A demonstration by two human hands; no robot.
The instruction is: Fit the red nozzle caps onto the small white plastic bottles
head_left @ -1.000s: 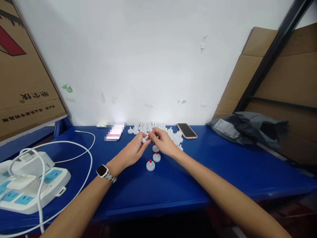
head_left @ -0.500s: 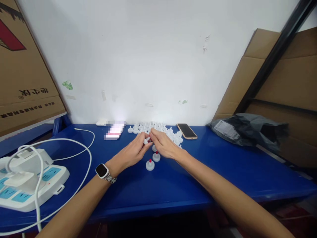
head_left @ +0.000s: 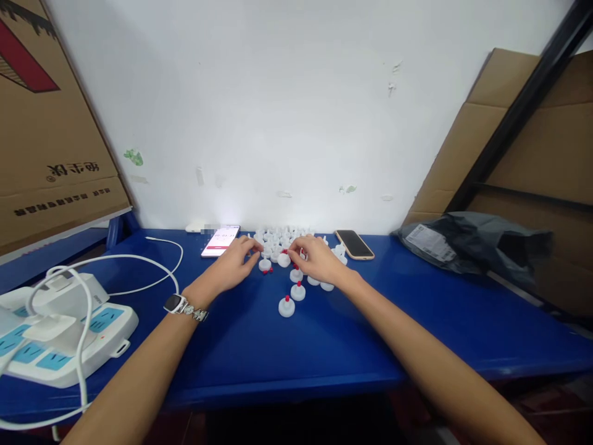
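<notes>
separation noted: left hand (head_left: pixel 237 262) and right hand (head_left: pixel 317 258), together half a second ago, now apart; two-handed work on one piece appears ended; left hand loosely curled, seemingly holding nothing, near small red bits (head_left: pixel 271 271); right hand narrowed, fingertips at a red-topped white piece (head_left: pixel 284 261), grip cannot be told; three similar pieces (head_left: pixel 286 308) stand nearer on the tabletop (head_left: pixel 259 352)

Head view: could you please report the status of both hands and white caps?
Left hand open, near the white caps. Right hand at a red-tipped cap, hold unclear. Phones either side of the caps.
</notes>
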